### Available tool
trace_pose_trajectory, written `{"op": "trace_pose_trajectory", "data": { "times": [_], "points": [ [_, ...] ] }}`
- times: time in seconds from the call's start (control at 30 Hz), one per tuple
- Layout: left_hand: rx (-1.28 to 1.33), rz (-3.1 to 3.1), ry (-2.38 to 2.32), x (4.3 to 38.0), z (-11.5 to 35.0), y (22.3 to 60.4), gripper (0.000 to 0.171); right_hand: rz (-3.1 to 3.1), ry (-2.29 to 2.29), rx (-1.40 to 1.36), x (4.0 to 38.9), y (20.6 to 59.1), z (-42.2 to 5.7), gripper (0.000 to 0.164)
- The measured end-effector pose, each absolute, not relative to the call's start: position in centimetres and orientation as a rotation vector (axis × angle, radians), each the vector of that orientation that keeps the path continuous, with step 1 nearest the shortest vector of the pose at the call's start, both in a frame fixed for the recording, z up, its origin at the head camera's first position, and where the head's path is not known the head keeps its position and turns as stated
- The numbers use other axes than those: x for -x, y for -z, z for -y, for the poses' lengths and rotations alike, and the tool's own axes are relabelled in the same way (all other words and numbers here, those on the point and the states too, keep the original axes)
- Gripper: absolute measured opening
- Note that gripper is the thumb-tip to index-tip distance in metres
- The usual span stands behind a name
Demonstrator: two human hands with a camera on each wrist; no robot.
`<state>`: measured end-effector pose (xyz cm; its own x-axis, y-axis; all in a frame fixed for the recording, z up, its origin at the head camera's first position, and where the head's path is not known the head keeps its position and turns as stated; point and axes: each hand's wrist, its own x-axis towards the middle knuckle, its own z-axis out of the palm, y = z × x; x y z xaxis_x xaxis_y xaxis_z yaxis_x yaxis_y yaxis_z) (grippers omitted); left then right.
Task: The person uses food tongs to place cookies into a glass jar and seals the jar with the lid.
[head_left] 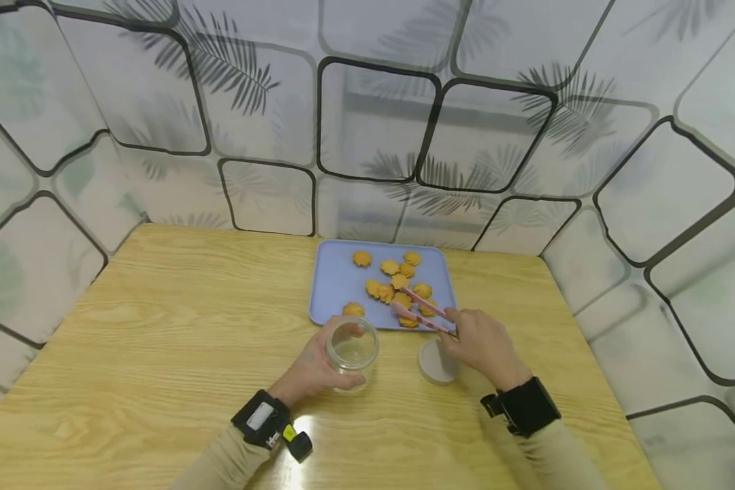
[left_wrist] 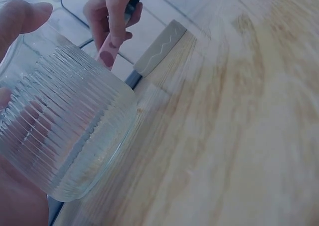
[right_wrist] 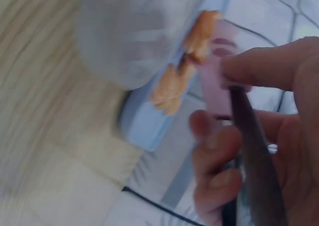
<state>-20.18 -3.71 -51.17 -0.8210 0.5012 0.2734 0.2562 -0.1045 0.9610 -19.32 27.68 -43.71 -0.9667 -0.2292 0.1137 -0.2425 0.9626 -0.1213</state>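
Note:
My left hand point(head_left: 306, 373) grips a clear glass jar point(head_left: 367, 371), thumb and fingers around its side. The ribbed wall of the jar point(left_wrist: 75, 116) shows in the left wrist view; no cookie is visible inside. Pink tongs point(head_left: 424, 322) are held in my right hand point(head_left: 485, 346), their two arms apart. Their tips lie over flower-shaped cookies point(head_left: 400, 281) on a blue tray point(head_left: 333, 279). Whether the tips touch a cookie I cannot tell. In the right wrist view, fingers pinch the tongs point(right_wrist: 217, 89), beside blurred cookies point(right_wrist: 169, 89).
A round whitish lid point(head_left: 436, 364) lies on the wooden table point(head_left: 190, 327), just in front of the tray and partly under my right hand. Patterned fabric point(head_left: 269, 197) rises behind the table and along both sides.

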Motion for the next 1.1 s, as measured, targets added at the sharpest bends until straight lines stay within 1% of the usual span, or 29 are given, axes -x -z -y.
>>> {"op": "trace_pose_trajectory", "data": {
  "times": [0.13,0.37,0.43,0.5,0.7,0.83,1.1],
  "points": [
    [-0.861,-1.987,-2.040,20.3,3.7,51.3,0.085,3.041,-0.263,-0.377,19.2,43.5,-27.6,0.040],
    [-0.864,-1.987,-2.044,20.4,3.8,51.2,0.084,2.963,-0.271,-0.434,19.1,44.0,-27.7,0.026],
    [-0.856,-1.984,-2.042,20.3,3.8,51.2,0.084,2.940,-0.270,-0.444,19.0,44.2,-27.8,0.024],
    [-0.850,-1.981,-2.043,20.3,3.7,51.3,0.084,2.936,-0.321,-0.435,18.9,44.4,-27.9,0.026],
    [-0.847,-1.970,-2.046,20.1,3.6,51.4,0.084,2.898,-0.723,-0.370,17.6,44.1,-28.1,0.033],
    [-0.853,-1.955,-2.048,20.1,3.7,51.4,0.085,2.770,-1.001,-0.412,16.1,43.5,-27.8,0.031],
    [-0.860,-1.974,-2.033,20.2,3.6,51.4,0.085,2.630,-1.306,-0.533,13.5,41.9,-25.8,0.026]
  ]
}}
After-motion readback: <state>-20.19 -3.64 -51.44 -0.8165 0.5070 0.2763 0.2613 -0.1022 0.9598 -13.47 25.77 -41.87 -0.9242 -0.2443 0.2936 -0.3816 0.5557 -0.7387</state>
